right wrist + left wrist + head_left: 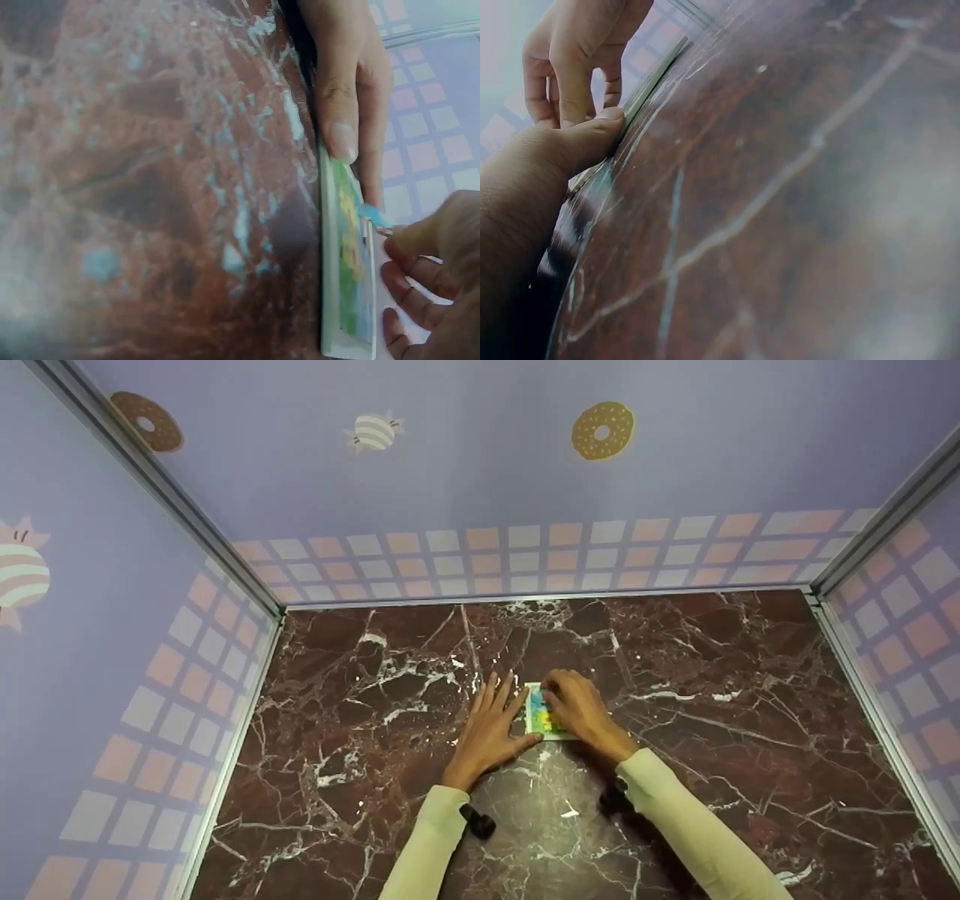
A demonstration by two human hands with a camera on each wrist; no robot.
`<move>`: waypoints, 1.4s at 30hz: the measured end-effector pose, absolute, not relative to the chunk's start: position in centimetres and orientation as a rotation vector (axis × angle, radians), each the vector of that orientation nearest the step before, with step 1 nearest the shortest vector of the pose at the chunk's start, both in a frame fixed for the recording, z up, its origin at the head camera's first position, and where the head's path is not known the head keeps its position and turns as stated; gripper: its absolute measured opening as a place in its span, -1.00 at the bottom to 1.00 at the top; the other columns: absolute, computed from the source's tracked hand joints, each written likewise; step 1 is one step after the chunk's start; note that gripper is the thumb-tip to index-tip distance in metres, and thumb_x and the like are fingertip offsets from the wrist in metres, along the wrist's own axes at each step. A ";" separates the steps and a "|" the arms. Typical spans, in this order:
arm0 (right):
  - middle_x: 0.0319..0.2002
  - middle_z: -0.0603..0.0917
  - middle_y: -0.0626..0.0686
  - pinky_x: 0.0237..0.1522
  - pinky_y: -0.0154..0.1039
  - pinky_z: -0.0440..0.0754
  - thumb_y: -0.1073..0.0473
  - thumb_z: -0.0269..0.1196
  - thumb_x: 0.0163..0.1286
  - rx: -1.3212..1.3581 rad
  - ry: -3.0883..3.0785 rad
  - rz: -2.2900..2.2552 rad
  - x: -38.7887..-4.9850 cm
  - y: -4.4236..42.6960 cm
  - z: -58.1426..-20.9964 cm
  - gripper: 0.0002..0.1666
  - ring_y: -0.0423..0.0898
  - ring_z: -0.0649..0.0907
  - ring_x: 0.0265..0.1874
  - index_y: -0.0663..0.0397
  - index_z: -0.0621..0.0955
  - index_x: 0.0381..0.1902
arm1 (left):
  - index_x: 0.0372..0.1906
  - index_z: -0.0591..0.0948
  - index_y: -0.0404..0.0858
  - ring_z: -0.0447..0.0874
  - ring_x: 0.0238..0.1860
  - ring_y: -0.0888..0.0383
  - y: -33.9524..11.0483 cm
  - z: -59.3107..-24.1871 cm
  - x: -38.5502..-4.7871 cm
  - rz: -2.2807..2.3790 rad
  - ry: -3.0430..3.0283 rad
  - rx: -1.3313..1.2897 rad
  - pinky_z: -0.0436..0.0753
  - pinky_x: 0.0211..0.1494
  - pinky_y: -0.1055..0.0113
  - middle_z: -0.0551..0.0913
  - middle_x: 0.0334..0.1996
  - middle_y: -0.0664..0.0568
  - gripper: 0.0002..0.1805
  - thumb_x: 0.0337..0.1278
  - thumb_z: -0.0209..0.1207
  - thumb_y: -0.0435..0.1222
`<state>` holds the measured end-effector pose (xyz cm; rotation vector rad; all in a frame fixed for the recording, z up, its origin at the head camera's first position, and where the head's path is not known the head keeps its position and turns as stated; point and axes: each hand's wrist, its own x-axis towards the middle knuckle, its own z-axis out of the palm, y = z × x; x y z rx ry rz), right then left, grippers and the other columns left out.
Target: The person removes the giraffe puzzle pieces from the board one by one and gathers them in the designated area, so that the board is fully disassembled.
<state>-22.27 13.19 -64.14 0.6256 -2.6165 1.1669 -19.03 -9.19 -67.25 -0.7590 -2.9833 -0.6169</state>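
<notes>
A small flat picture board (537, 718) with a pale rim and a green, yellow and blue picture lies on the marble-patterned table, between both hands. My left hand (489, 729) rests flat on the table at its left, fingers spread. Its thumb (343, 141) touches the board's near corner. My right hand (583, 711) is over the board's right side, covering part of the picture. Between its thumb and fingers it pinches a small blue piece (373, 215), which looks like a puzzle piece, tilted just above the board's surface. The left wrist view shows the board only edge-on.
The dark red table (360, 810) has white veins. Lilac panels with pink and white squares enclose it at the back (480, 472), left (97, 660) and right (907, 622), joined by metal rails. Black wrist straps show at both cuffs.
</notes>
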 end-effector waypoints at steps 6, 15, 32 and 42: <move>-0.27 0.82 0.11 -0.12 0.11 0.75 0.43 0.45 0.41 0.582 -2.478 1.303 -22.1 14.0 -63.9 -0.89 0.09 0.77 -0.23 0.21 0.76 -0.15 | 0.79 0.23 -0.04 -0.30 0.81 -0.24 -9.2 -67.2 -19.0 -0.650 -2.999 -0.750 -0.13 0.82 -0.21 -0.05 0.82 -0.13 0.07 0.41 0.16 0.44; -0.28 0.84 0.14 -0.24 -0.29 0.69 0.49 0.45 0.41 0.425 -2.485 1.437 -21.5 16.9 -62.6 -0.89 0.01 0.77 -0.34 0.31 0.80 -0.13 | 0.80 0.21 -0.04 -0.33 0.81 -0.23 -9.3 -67.1 -19.1 -0.670 -3.011 -0.734 -0.14 0.82 -0.21 -0.07 0.82 -0.11 0.08 0.42 0.15 0.45; -0.18 0.86 0.23 -0.09 -0.46 0.61 0.47 0.45 0.44 0.192 -2.526 1.488 -21.3 23.2 -65.0 -0.88 0.12 0.79 -0.16 0.33 0.80 -0.09 | 0.80 0.22 -0.02 -0.31 0.81 -0.22 -9.3 -67.3 -18.9 -0.657 -3.009 -0.723 -0.17 0.82 -0.17 -0.05 0.82 -0.10 0.08 0.40 0.16 0.44; -0.14 0.83 0.18 -0.09 -0.11 0.66 0.40 0.44 0.50 0.271 -2.554 1.304 -21.3 24.2 -66.8 -0.85 0.13 0.75 -0.14 0.28 0.81 -0.02 | 0.79 0.25 -0.04 -0.28 0.81 -0.26 -9.2 -67.4 -19.0 -0.683 -2.974 -0.747 -0.14 0.81 -0.21 -0.03 0.82 -0.13 0.06 0.40 0.18 0.42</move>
